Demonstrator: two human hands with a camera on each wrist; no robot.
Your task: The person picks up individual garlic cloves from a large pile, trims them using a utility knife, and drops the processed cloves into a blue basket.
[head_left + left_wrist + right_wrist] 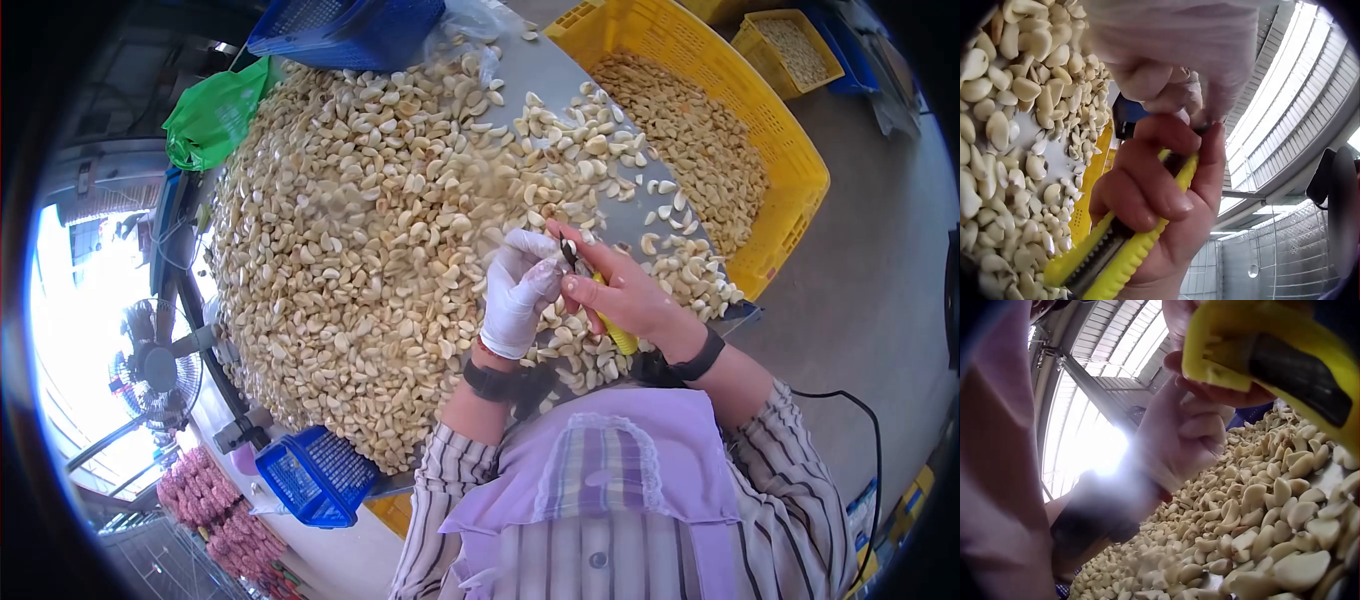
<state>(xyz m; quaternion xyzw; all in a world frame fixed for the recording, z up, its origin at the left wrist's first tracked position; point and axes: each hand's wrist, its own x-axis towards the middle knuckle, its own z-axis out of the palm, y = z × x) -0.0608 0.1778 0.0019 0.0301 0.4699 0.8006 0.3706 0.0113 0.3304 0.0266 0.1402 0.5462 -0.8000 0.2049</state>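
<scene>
In the head view my left hand [518,300], in a thin white glove, is over the near right part of a large heap of peeled garlic cloves [350,240]. Its curled fingers and thumb pinch a small pale piece, apparently a garlic clove, mostly hidden by the glove. My bare right hand [645,300] meets it from the right and grips yellow-handled snips [624,341]. Their dark blades point up at the left fingertips. The left wrist view shows the ribbed yellow handles [1138,259] under the curled right fingers [1147,181].
A yellow crate [800,185] of cloves stands beyond the table's right edge. Blue baskets sit at the back [345,35] and the left [318,480], near a green bag [215,115]. A fan [157,365] stands left. Loose cloves [690,275] lie by the right hand.
</scene>
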